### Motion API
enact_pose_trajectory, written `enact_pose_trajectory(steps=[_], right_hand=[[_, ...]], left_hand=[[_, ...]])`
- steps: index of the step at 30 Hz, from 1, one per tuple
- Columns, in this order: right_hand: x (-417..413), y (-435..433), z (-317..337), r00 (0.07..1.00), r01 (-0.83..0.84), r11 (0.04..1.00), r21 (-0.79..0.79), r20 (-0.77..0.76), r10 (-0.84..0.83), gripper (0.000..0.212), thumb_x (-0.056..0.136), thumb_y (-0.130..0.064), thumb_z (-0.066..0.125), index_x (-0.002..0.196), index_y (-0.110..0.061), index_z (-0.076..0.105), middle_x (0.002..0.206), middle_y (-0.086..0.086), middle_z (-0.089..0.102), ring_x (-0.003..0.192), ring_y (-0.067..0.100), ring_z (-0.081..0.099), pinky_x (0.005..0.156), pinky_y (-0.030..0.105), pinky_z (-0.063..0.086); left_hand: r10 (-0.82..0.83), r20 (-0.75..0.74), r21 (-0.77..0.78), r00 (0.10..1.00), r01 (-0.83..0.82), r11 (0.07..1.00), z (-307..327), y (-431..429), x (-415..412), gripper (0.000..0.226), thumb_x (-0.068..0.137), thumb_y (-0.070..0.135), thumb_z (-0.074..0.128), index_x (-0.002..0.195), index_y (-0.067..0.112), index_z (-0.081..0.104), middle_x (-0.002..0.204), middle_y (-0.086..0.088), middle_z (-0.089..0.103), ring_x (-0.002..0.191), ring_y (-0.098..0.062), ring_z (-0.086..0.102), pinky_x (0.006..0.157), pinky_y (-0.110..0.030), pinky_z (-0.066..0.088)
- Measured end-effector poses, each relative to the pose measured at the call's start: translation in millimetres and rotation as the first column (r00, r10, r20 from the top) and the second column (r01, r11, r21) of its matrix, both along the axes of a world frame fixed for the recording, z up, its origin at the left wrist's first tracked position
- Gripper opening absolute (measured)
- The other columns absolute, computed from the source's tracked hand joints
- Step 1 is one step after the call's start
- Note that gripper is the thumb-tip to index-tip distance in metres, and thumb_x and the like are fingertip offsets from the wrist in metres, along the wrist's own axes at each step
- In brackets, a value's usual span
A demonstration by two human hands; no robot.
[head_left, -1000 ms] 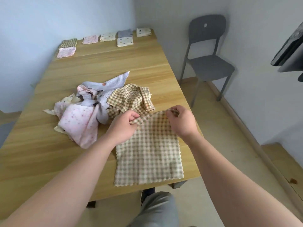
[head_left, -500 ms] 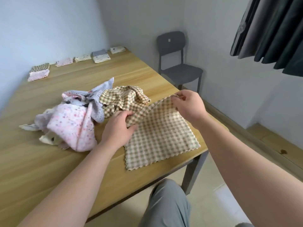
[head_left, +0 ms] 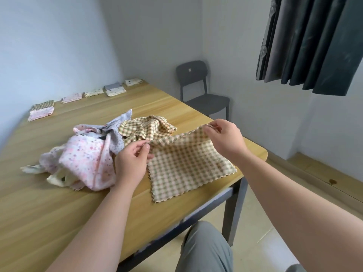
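Observation:
A beige and green checked cloth [head_left: 186, 165] lies near the front right corner of the wooden table [head_left: 49, 213]. Its far edge is lifted off the wood. My left hand [head_left: 131, 163] pinches the far left corner of that cloth. My right hand [head_left: 225, 140] pinches the far right corner, slightly higher. Just left of the cloth sits a heap of crumpled cloths [head_left: 88, 154]: pink spotted, lilac, cream, and another checked one [head_left: 149, 126].
Several folded cloths [head_left: 42, 110] are lined up along the table's far edge. A dark grey chair [head_left: 200, 91] stands beyond the far right corner. Dark curtains [head_left: 314, 46] hang at upper right. My knee [head_left: 204, 248] shows below the front edge.
The view has swung left and up, bringing the curtains in. Both hands have raised the cloth's far edge off the table, keeping their pinch on the corners.

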State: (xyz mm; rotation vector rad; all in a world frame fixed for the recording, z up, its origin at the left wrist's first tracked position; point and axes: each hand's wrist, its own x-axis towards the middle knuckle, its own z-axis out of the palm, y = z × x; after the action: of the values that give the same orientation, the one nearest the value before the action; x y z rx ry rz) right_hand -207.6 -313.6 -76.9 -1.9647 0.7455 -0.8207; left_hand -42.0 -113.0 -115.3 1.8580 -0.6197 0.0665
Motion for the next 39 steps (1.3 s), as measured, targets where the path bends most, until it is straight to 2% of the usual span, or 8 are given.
enact_pose_trajectory(steps=[3, 6, 9, 20, 26, 31, 35, 39], right_hand=[[6, -4, 2, 1.000, -0.006, 1.000, -0.009, -0.005, 0.006, 0.020, 0.098, -0.033, 0.057, 0.091, -0.016, 0.065, 0.067, -0.009, 0.056, 0.057, 0.008, 0.047, 0.049, 0.017, 0.037], [11, -7, 4, 1.000, -0.014, 0.999, -0.035, 0.021, 0.014, 0.018, 0.097, -0.031, 0.058, 0.092, -0.016, 0.066, 0.071, -0.010, 0.059, 0.060, 0.007, 0.049, 0.049, 0.013, 0.037], [12, -5, -1, 0.999, -0.013, 0.994, -0.109, 0.049, 0.018, 0.012, 0.096, -0.030, 0.061, 0.091, -0.021, 0.067, 0.080, -0.016, 0.062, 0.072, 0.000, 0.055, 0.057, 0.008, 0.036], [-2, -4, -42, 0.992, -0.117, 0.926, -0.358, -0.003, 0.125, 0.009, 0.091, -0.022, 0.070, 0.096, -0.016, 0.074, 0.091, -0.011, 0.068, 0.094, -0.005, 0.057, 0.075, 0.002, 0.038], [-5, -5, -44, 0.989, -0.148, 0.933, -0.328, -0.049, 0.139, 0.012, 0.085, -0.008, 0.065, 0.085, -0.016, 0.073, 0.086, -0.014, 0.064, 0.094, -0.005, 0.054, 0.071, 0.003, 0.039], [-4, -3, -46, 0.975, -0.222, 0.899, -0.376, -0.113, 0.194, 0.012, 0.083, -0.008, 0.065, 0.082, -0.017, 0.072, 0.086, -0.012, 0.063, 0.082, 0.003, 0.058, 0.068, 0.016, 0.047], [-3, -5, -48, 0.972, -0.230, 0.904, -0.359, -0.135, 0.193, 0.011, 0.084, -0.011, 0.066, 0.084, -0.020, 0.073, 0.089, -0.015, 0.063, 0.088, 0.004, 0.057, 0.072, 0.013, 0.045], [-1, -8, -50, 0.976, -0.210, 0.901, -0.379, -0.140, 0.169, 0.006, 0.088, -0.020, 0.070, 0.090, -0.023, 0.075, 0.094, -0.016, 0.066, 0.097, 0.006, 0.053, 0.079, 0.005, 0.035]], left_hand=[[-0.049, -0.218, -0.220, 0.975, 0.000, 0.976, 3, -6, 5, 0.018, 0.099, 0.012, 0.063, 0.092, 0.026, 0.071, 0.092, 0.000, 0.075, 0.083, -0.016, 0.075, 0.088, -0.047, 0.060], [-0.059, -0.262, -0.304, 0.963, -0.024, 0.952, 4, -11, 15, 0.013, 0.096, 0.019, 0.069, 0.089, 0.027, 0.076, 0.097, 0.003, 0.077, 0.094, -0.013, 0.072, 0.096, -0.045, 0.057], [-0.057, -0.253, -0.313, 0.966, -0.026, 0.950, 1, -11, 19, 0.003, 0.092, 0.024, 0.075, 0.093, 0.026, 0.075, 0.096, 0.007, 0.077, 0.095, -0.007, 0.071, 0.096, -0.041, 0.057], [-0.157, -0.326, -0.287, 0.932, 0.060, 0.956, 0, -1, 22, 0.040, 0.085, -0.010, 0.070, 0.104, 0.025, 0.075, 0.119, 0.009, 0.071, 0.114, -0.007, 0.065, 0.099, -0.035, 0.054], [-0.132, -0.333, -0.251, 0.934, 0.048, 0.967, -1, 2, 25, 0.045, 0.087, -0.020, 0.059, 0.106, 0.018, 0.072, 0.121, 0.002, 0.070, 0.113, -0.011, 0.068, 0.064, -0.019, 0.053], [-0.127, -0.388, -0.276, 0.913, 0.017, 0.961, 0, 1, 23, 0.031, 0.090, -0.009, 0.064, 0.110, 0.014, 0.072, 0.118, -0.005, 0.072, 0.106, -0.016, 0.071, 0.081, -0.030, 0.058], [-0.063, 0.054, 0.131, 0.997, 0.056, 0.990, 1, 7, 17, 0.021, 0.086, 0.015, 0.076, 0.099, 0.031, 0.075, 0.105, 0.014, 0.071, 0.095, -0.001, 0.066, 0.087, -0.029, 0.056], [-0.217, 0.403, 0.335, 0.889, 0.077, 0.939, 4, 2, 3, 0.012, 0.083, 0.033, 0.077, 0.095, 0.031, 0.077, 0.102, 0.019, 0.061, 0.103, -0.003, 0.056, 0.092, -0.026, 0.045]])
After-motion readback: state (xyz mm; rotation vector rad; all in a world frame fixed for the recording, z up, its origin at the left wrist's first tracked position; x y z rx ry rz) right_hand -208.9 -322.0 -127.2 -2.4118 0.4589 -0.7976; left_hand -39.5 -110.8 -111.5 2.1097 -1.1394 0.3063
